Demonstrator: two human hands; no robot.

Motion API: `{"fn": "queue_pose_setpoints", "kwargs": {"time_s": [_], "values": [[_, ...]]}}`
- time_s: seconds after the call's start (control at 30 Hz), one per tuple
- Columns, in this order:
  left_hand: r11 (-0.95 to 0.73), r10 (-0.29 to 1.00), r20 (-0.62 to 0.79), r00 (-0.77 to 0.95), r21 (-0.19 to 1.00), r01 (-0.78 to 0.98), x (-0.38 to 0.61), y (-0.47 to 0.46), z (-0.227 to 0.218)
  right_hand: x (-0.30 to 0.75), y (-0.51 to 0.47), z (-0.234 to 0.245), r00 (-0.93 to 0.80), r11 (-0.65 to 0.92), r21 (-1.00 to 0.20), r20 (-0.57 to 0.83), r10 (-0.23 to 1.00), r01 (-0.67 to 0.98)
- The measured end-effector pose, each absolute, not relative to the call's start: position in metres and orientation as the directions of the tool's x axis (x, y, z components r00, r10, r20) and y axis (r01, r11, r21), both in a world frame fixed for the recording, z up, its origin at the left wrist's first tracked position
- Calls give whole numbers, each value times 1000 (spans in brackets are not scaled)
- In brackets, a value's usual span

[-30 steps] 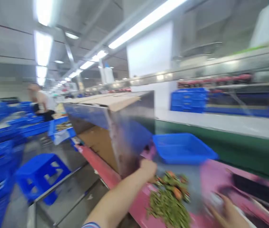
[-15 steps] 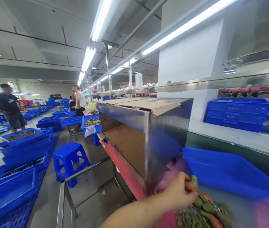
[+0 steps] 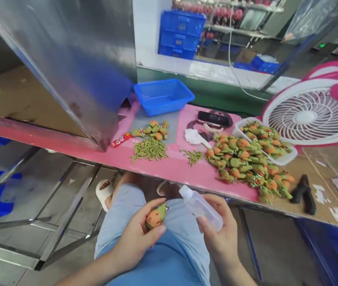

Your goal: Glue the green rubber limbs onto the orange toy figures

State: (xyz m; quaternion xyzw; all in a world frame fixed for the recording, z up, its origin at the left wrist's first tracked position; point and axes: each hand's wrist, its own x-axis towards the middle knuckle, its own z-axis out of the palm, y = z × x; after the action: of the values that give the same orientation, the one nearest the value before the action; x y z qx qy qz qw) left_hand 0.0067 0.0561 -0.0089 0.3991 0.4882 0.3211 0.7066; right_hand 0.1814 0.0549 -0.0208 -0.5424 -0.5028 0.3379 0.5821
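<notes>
My left hand (image 3: pixel 137 234) is closed around a small orange and green figurine (image 3: pixel 156 217) above my lap. In my right hand (image 3: pixel 221 228) is a translucent squeeze bottle (image 3: pixel 203 210) with a white cap, tilted so the cap points up and left toward the figurine. On the pink table behind them lies a pile of thin green strips (image 3: pixel 150 150), with several similar orange and green figurines (image 3: pixel 154 129) just beyond it. A smaller bunch of green strips (image 3: pixel 193 157) lies further right. To its right spreads a large heap of such figurines (image 3: pixel 243 159).
A blue basket (image 3: pixel 164 99) stands at the table's back. A metal box (image 3: pixel 97 71) rises at left; a pink and white fan (image 3: pixel 306 115) is at right. A white container (image 3: pixel 286 159) holds more figurines. Near it are a white scoop-like item (image 3: pixel 194 137) and dark clips (image 3: pixel 304 194).
The view has swung down and right onto the table and my lap. My left hand has come from the figurine pile to my lap with a figurine. My right hand and bottle now show.
</notes>
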Motion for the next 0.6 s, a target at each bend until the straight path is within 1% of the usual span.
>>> {"fn": "queue_pose_setpoints", "kwargs": {"time_s": [0.07,0.13,0.2,0.23,0.3,0.37,0.47,0.53,0.6], "values": [[343,881,-359,309,933,109,4,54,-6,188,44,-16,262,210,-957,258,930,198],[177,916,-251,312,953,247,1,54,-4,194,35,-10,272,243,-949,293,917,202],[30,928,-154,340,939,344,-2,55,-6,196,27,-4,289,283,-933,340,895,223],[-35,929,-108,353,926,375,-3,55,-7,195,25,0,297,319,-913,387,873,253],[-138,925,-36,379,897,421,-4,55,-9,192,22,8,243,406,-860,484,841,309],[-204,918,13,395,872,445,-4,55,-10,190,24,14,119,503,-798,564,817,332],[-250,911,46,410,853,459,-4,56,-10,192,29,20,-93,602,-731,609,788,322],[-261,909,56,412,849,460,-4,57,-10,193,33,21,-156,646,-693,634,758,320],[-262,908,56,415,850,457,-5,58,-9,191,34,21,-151,657,-675,650,745,335]]}}
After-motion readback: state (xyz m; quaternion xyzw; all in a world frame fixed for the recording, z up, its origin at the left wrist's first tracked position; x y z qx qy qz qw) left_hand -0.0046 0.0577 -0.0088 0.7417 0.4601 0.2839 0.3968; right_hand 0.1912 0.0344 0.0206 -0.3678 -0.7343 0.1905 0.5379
